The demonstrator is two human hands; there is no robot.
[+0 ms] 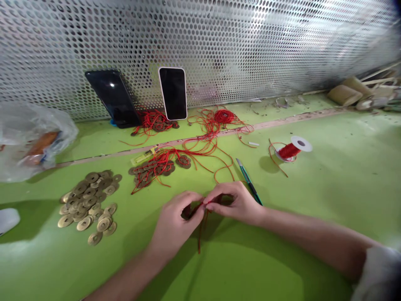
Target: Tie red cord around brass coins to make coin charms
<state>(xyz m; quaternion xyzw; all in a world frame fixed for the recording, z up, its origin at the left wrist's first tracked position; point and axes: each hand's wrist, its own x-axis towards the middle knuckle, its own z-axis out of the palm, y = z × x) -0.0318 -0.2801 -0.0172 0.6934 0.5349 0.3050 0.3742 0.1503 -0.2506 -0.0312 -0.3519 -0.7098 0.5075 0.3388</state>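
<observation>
My left hand and my right hand meet at the middle of the green table. Both are closed in a pinch on a red cord whose loose ends hang down toward me. Something dark sits under my left fingers, too hidden to name. A heap of brass coins with square holes lies to the left. Coins strung on red cord lie just beyond my hands, with loose red cords behind them.
A spool of red cord lies at the right and a green-handled cutter beside my right hand. Two phones lean on the perforated metal wall. A plastic bag sits far left, cardboard scraps far right.
</observation>
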